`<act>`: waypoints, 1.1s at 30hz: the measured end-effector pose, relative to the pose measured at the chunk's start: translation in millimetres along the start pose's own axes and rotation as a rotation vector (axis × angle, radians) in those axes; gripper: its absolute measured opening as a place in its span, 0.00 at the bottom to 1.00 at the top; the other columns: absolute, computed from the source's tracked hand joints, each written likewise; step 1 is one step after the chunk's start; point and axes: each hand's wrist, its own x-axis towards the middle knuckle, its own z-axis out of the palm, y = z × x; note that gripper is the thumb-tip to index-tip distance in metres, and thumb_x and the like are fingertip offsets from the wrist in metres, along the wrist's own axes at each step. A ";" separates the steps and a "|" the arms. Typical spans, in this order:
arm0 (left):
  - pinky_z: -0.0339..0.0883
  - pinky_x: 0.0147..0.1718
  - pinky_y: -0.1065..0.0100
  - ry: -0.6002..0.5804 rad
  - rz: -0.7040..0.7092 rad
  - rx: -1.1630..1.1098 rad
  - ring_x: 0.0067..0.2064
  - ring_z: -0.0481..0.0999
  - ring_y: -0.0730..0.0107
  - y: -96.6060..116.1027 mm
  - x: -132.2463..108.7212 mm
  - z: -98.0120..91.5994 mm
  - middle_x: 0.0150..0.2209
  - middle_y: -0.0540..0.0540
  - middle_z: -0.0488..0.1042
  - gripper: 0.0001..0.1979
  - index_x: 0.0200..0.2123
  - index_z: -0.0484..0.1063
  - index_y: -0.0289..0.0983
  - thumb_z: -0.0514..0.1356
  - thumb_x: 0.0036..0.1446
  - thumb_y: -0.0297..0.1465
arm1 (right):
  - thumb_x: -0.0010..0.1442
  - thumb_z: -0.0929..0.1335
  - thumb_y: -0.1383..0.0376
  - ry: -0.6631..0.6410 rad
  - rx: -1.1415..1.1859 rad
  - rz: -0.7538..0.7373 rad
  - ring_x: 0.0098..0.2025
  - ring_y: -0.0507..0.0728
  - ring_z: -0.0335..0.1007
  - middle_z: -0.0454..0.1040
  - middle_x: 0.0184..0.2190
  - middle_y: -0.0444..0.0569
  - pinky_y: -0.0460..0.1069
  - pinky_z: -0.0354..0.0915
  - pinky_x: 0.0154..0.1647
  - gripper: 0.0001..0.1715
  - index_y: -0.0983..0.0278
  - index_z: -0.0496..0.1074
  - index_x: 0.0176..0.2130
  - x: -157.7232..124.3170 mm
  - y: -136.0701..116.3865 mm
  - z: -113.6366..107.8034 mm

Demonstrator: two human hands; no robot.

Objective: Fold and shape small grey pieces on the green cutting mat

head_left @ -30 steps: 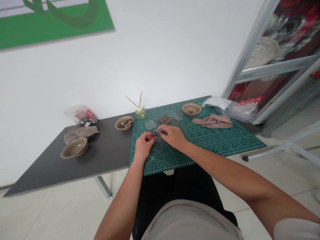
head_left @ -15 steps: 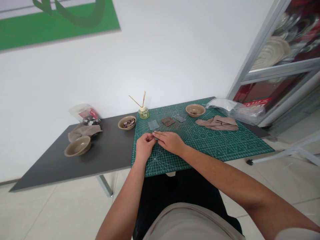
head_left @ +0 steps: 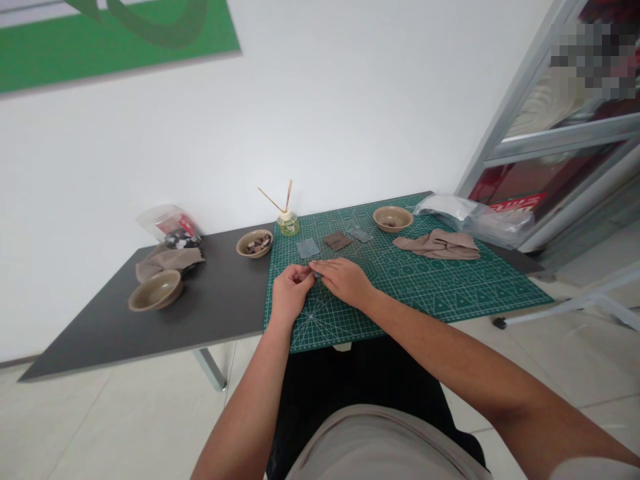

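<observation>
My left hand (head_left: 291,293) and my right hand (head_left: 346,281) meet over the green cutting mat (head_left: 400,277), fingertips together. Both are closed around a small bluish-grey piece (head_left: 318,274), mostly hidden by the fingers, so its kind does not show. Just beyond lie a flat pale grey-blue square (head_left: 308,249), a brown square (head_left: 337,241) and a crumpled greyish piece (head_left: 361,233). To the left of the mat a bowl (head_left: 255,245) holds small dark and pale bits. At the mat's back right, another bowl (head_left: 393,219) has a little dark matter in it.
A glass bottle with two sticks (head_left: 288,223) stands at the mat's back left corner. A brown cloth (head_left: 437,245) lies right, near a clear plastic bag (head_left: 480,217). On the dark table (head_left: 215,300) are a bowl (head_left: 156,292), a cloth (head_left: 167,261) and a tipped plastic container (head_left: 173,225).
My right fingers have shifted very slightly over the small piece, and a little more of its bluish-grey edge shows. The view has tilted a touch; the objects on the table stay put.
</observation>
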 end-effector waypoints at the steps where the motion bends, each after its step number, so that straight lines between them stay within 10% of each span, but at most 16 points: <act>1: 0.64 0.30 0.71 -0.011 -0.003 -0.012 0.27 0.73 0.72 -0.3 0.5 0.0 0.24 0.51 0.76 0.08 0.30 0.74 0.37 0.65 0.48 0.34 | 0.65 0.64 0.72 0.002 -0.001 0.006 0.56 0.58 0.74 0.76 0.55 0.53 0.56 0.69 0.56 0.22 0.65 0.72 0.57 -0.1 0.1 0.4; 16: 0.66 0.30 0.70 0.032 -0.017 0.014 0.27 0.74 0.70 0.9 1.3 -0.5 0.23 0.51 0.76 0.07 0.31 0.73 0.37 0.64 0.49 0.34 | 0.66 0.65 0.70 0.028 -0.038 -0.008 0.47 0.59 0.72 0.76 0.55 0.48 0.56 0.69 0.53 0.22 0.60 0.73 0.58 -0.3 -0.5 -1.1; 33: 0.64 0.28 0.71 0.050 0.005 0.073 0.25 0.72 0.73 1.7 -0.2 -2.6 0.22 0.52 0.76 0.01 0.26 0.72 0.38 0.62 0.47 0.28 | 0.64 0.63 0.74 0.010 0.009 -0.123 0.59 0.56 0.71 0.72 0.58 0.53 0.54 0.67 0.62 0.24 0.66 0.71 0.58 -1.0 -0.9 4.4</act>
